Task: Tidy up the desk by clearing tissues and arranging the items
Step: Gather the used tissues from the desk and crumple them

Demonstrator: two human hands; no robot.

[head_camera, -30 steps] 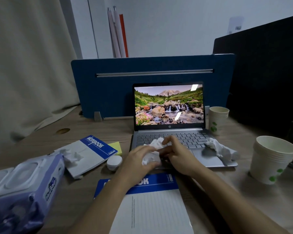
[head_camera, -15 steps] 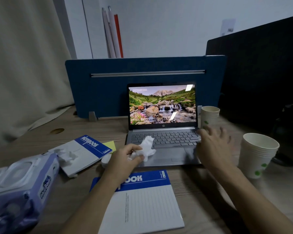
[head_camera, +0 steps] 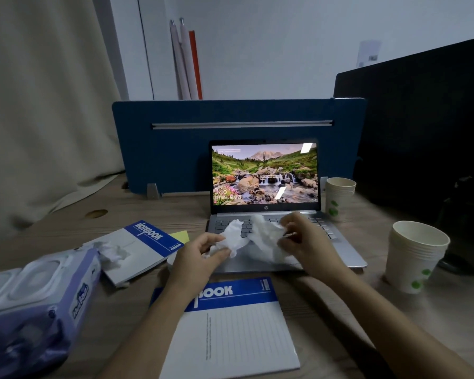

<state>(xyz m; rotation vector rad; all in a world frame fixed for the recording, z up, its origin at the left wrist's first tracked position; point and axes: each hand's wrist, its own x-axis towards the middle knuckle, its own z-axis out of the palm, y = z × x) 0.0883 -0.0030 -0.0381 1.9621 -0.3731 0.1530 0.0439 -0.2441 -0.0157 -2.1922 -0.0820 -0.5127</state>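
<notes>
1. The wooden desk (head_camera: 159, 212) carries everything, with a blue divider panel (head_camera: 175, 149) standing along its far edge and a dark screen (head_camera: 422, 127) at the far right corner
2. An open laptop (head_camera: 340, 250) sits at the middle of the desk toward the far edge, its display lit with a waterfall landscape
3. A purple pack of wet wipes (head_camera: 39, 305) lies at the near left corner, lid side up
4. One blue-and-white notebook (head_camera: 238, 332) lies at the near edge, just in front of the laptop, partly under the person's left forearm
5. A second notebook (head_camera: 145, 247) lies tilted toward the left edge, with a yellow sticky pad (head_camera: 179, 236) peeking out from its far side
6. A stack of paper cups (head_camera: 413, 258) stands near the right edge; another cup stack (head_camera: 338, 198) stands just beside the laptop's right hinge
7. The left hand (head_camera: 200, 258) hovers over the laptop's near left corner, fingers curled round a crumpled tissue (head_camera: 233, 239)
8. The right hand (head_camera: 304, 242) is above the keyboard, pinching a second crumpled tissue (head_camera: 268, 239) that hangs down toward the palm rest
9. A third crumpled tissue (head_camera: 112, 253) rests on the tilted notebook, touching the end of the wipes pack
</notes>
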